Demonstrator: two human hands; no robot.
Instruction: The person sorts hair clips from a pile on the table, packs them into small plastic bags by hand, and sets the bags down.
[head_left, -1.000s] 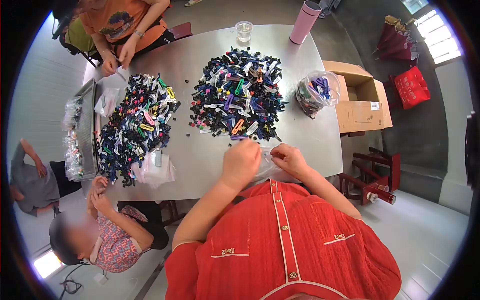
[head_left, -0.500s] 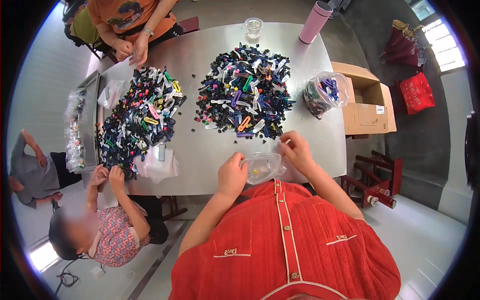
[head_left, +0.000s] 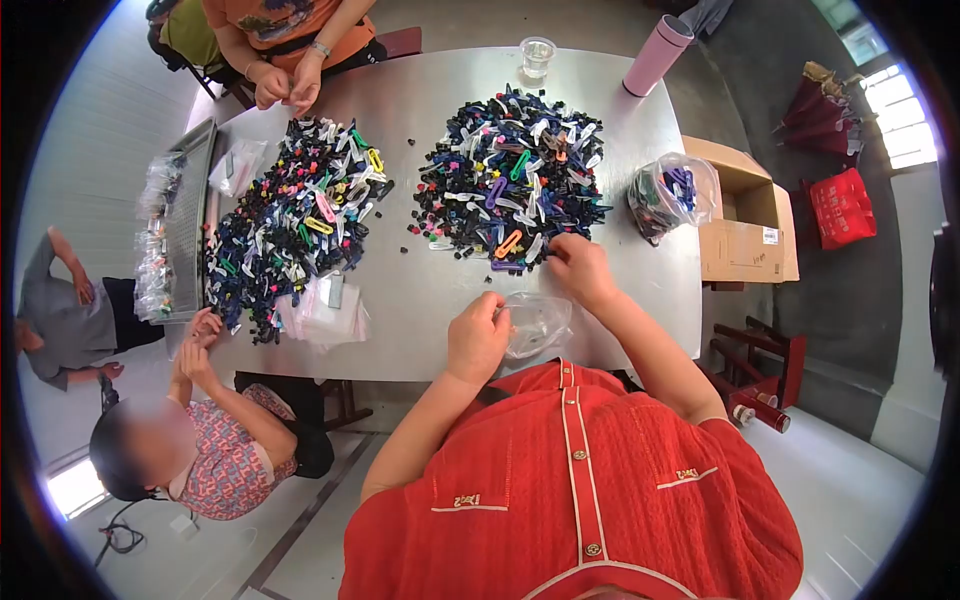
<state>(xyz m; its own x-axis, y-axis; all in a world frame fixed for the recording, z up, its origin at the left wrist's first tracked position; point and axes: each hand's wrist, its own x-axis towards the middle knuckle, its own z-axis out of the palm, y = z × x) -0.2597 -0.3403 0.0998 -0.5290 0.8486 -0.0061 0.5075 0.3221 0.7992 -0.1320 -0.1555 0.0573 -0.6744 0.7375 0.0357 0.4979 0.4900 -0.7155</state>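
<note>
My left hand (head_left: 477, 340) pinches the left edge of a clear plastic bag (head_left: 542, 328), which lies near the table's front edge. Above and right of the bag, my right hand (head_left: 585, 274) reaches to the near edge of a big pile of hair clips (head_left: 510, 180). Its fingertips are bent together beside a white clip, and whether they hold a piece is hidden. The pile mixes black, white and navy clips with small dark claw clips. An orange clip (head_left: 508, 243) and a purple clip (head_left: 507, 266) lie at its front.
A second clip pile (head_left: 295, 220) lies left, with flat clear bags (head_left: 330, 318) beside it. Two co-workers' hands are near that pile. To the right stand a filled bag (head_left: 655, 205) and a cardboard box (head_left: 740, 245). A cup (head_left: 537, 58) and pink bottle (head_left: 658, 55) stand at the back.
My right hand has moved from beside the bag up to the pile's near edge. My left hand keeps hold of the bag, whose opening has changed shape. The whole view has shifted slightly.
</note>
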